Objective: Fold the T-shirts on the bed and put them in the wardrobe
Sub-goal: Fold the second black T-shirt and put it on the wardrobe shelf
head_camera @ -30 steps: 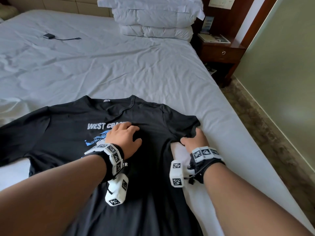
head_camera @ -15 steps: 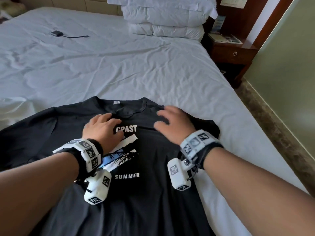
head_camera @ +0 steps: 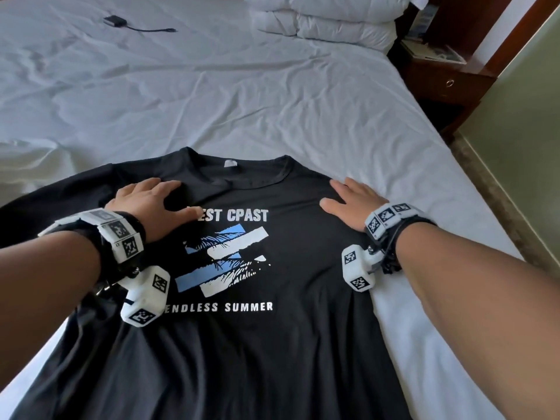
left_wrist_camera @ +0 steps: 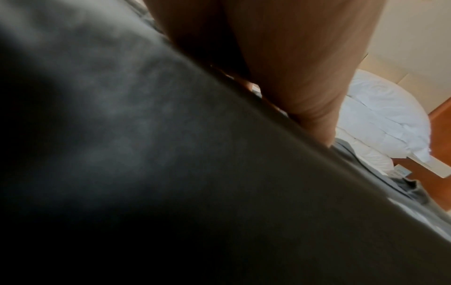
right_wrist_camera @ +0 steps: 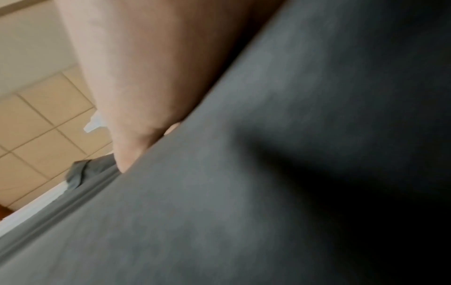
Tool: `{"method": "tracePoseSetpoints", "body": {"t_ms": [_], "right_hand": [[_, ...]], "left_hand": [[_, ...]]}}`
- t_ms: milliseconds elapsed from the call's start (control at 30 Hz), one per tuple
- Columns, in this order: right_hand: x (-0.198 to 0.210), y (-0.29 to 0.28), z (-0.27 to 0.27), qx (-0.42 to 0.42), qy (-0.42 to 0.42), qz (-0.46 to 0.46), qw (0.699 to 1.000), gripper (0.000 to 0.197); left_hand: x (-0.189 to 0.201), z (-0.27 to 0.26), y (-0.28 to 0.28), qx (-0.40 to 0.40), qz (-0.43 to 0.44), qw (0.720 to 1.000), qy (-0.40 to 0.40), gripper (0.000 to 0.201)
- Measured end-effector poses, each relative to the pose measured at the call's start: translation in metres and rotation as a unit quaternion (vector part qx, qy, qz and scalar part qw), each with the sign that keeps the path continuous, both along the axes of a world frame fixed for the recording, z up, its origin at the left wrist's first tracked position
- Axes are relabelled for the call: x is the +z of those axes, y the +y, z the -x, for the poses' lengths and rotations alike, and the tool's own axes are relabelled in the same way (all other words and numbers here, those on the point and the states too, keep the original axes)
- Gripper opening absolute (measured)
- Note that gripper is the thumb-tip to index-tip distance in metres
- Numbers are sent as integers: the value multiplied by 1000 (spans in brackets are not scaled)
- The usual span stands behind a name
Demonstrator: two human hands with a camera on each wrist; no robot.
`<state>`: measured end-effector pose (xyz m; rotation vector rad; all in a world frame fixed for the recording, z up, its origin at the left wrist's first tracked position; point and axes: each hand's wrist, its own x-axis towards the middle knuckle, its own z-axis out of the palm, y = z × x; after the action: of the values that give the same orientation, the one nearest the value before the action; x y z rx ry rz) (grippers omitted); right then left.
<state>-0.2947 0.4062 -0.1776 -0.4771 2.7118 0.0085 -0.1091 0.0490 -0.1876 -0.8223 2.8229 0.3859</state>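
Observation:
A black T-shirt (head_camera: 272,344) with a white and blue "ENDLESS SUMMER" print lies face up on the white bed (head_camera: 212,95), collar pointing away from me. My left hand (head_camera: 151,198) lies flat with straight fingers on the chest, left of the collar. My right hand (head_camera: 351,198) presses flat on the right shoulder near the shirt's edge. Both wrist views are close and blurred: the left hand (left_wrist_camera: 280,67) on the dark T-shirt (left_wrist_camera: 171,173), and the right hand (right_wrist_camera: 146,67) on the same T-shirt (right_wrist_camera: 268,192). Neither hand pinches any fabric.
Stacked white pillows (head_camera: 327,22) sit at the head of the bed. A small black device with a cable (head_camera: 115,21) lies far left on the sheet. A dark wooden nightstand (head_camera: 445,77) stands past the bed's right edge, beside a green wall (head_camera: 515,116).
Both hands slid outward across the chest, the left to the left, the right to the right shoulder. The right hand let go of the sleeve it had bunched. The print now shows fully.

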Motion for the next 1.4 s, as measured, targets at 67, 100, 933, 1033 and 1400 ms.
{"method": "tracePoseSetpoints", "body": {"t_ms": [67,100,933,1033,1400], "right_hand": [[3,6,-1,-15,-4,-6,1000,81],[6,6,-3,-22,3,-11,1000,82],[24,32,-172,-16,55,-42,997,74],[32,-3,-219,81,50,-30,995,76],[24,-35,-337,120,-1,-25,992,67]], "left_hand": [[1,-1,3,2,-4,1000,1,102],[2,-1,5,3,-3,1000,0,100],[33,-151,35,-43,57,997,-14,64],[29,-181,49,-56,40,997,-32,68],[33,-282,61,-38,-2,999,-38,64]]}}
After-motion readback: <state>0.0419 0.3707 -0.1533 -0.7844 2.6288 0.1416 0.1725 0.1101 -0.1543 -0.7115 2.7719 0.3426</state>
